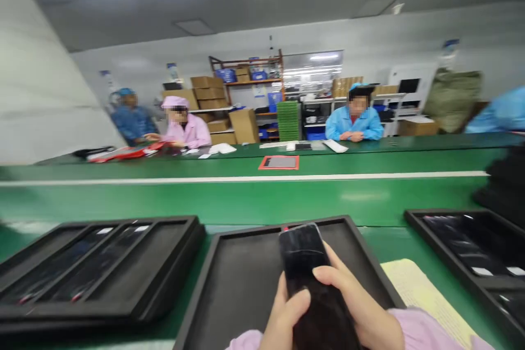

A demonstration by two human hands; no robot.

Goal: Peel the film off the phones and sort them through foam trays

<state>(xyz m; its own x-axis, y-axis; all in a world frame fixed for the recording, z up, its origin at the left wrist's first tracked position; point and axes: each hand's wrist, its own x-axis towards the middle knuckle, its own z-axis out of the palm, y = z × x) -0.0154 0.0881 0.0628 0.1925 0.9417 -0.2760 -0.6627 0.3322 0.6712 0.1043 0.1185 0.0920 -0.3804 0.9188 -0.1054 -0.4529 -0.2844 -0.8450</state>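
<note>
A glossy black phone screen (307, 262) is gripped in both hands over the middle foam tray. My left hand (285, 314) holds its left side, with the thumb across its face. On its right side is my right hand (355, 298), thumb pressed on the front and fingers behind. Whether it is a bare screen or a whole phone I cannot tell, and its lower end runs out of view. Beneath lies the black tray (246, 279), its bare floor showing around the hands. A small red spot shows at the screen's top left.
Left stands a black slotted tray (164, 268) with dark panels; right, another black tray (435, 251) holds glossy panels. A yellow sheet (430, 295) lies beside my right forearm. Beyond a white-edged green belt (246, 197), a red-framed panel (279, 162) lies; several co-workers sit opposite.
</note>
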